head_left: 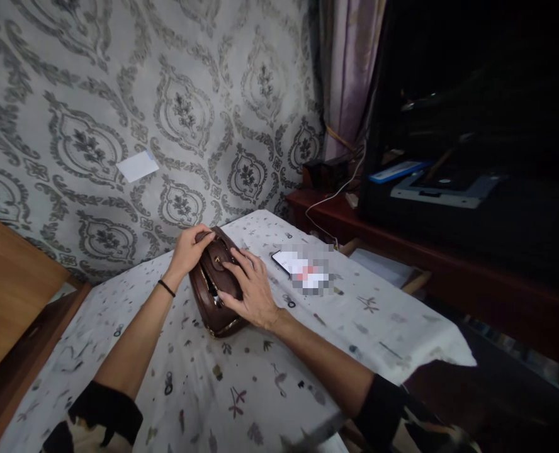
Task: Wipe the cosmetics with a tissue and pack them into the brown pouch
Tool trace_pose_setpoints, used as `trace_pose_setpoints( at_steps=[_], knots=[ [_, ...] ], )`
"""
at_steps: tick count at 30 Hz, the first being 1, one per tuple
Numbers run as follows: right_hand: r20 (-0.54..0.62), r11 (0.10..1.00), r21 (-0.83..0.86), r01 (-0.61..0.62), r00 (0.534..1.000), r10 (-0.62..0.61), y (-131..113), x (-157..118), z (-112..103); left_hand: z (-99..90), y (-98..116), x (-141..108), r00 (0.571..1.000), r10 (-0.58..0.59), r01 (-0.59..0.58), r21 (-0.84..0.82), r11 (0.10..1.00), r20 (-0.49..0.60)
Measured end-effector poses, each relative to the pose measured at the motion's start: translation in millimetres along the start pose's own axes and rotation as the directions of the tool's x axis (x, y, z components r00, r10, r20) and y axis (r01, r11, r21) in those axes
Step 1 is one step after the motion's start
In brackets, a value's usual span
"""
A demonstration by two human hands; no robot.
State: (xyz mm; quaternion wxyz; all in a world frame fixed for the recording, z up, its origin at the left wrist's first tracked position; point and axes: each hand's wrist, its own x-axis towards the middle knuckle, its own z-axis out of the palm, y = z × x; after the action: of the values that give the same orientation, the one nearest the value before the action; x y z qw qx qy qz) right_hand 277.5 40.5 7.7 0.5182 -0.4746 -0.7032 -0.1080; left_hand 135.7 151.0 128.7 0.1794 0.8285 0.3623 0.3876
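Observation:
A small brown leather handbag [216, 267] with gold-coloured zips and a small clasp lies on the cloth-covered table. Its zip gapes along the left side, where something pale and dark shows inside; I cannot make out what. My left hand [192, 247] is closed on the bag's far left edge, thumb laid over the top. Across the right side rests my right hand [251, 286], its bent fingers gripping the top near the clasp and its thumb by the zip gap. A phone [286, 261] with a lit, partly blurred screen lies right of the bag.
A white patterned tablecloth [175, 390] covers the table. Wooden furniture [19, 283] stands at the left, against the patterned wall [185, 113]. At right are a dark red stand [327, 211], a large black screen [473, 94] and a white cable [336, 192].

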Motion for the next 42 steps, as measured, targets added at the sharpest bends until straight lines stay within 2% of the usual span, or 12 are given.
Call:
trace_pose_setpoints(
  at_steps=[11,16,19,24,32,35,39,42],
  knots=[
    [0.031,1.000,0.001,-0.002,1.000,0.002,-3.8,7.1,-4.9,2.2,-2.3,-3.4,0.999,-0.018,0.016,-0.041,0.999,-0.052],
    [0.047,1.000,-0.006,-0.003,0.999,0.003,-0.8,6.2,-5.3,0.6,3.2,-5.2,1.000,0.001,-0.001,0.038,0.999,-0.003],
    [0.061,0.999,0.021,-0.032,0.998,0.031,1.0,5.7,-6.2,0.5,9.2,-8.5,1.000,-0.004,0.002,0.140,0.990,0.017],
    [0.034,0.995,0.067,-0.072,0.997,0.070,2.0,2.3,-4.7,1.6,11.6,-20.0,0.997,0.021,-0.039,0.263,0.964,0.068],
    [0.002,0.995,0.094,-0.043,0.999,0.043,2.5,-1.3,0.4,-3.6,-2.3,-28.6,0.987,-0.136,0.118,0.190,0.975,0.082],
    [0.009,0.994,0.097,-0.052,0.999,0.051,3.5,-2.0,2.4,3.5,7.6,-30.2,0.984,-0.173,0.152,0.286,0.946,0.050],
    [0.012,0.994,0.098,-0.043,0.999,0.042,5.0,-3.1,2.9,15.9,26.9,-34.1,0.979,-0.206,0.172,0.493,0.853,0.014],
    [0.020,0.995,0.100,-0.030,0.999,0.028,5.5,-3.9,1.9,19.9,34.3,-36.0,0.977,-0.214,0.167,0.542,0.824,0.024]
  ],
)
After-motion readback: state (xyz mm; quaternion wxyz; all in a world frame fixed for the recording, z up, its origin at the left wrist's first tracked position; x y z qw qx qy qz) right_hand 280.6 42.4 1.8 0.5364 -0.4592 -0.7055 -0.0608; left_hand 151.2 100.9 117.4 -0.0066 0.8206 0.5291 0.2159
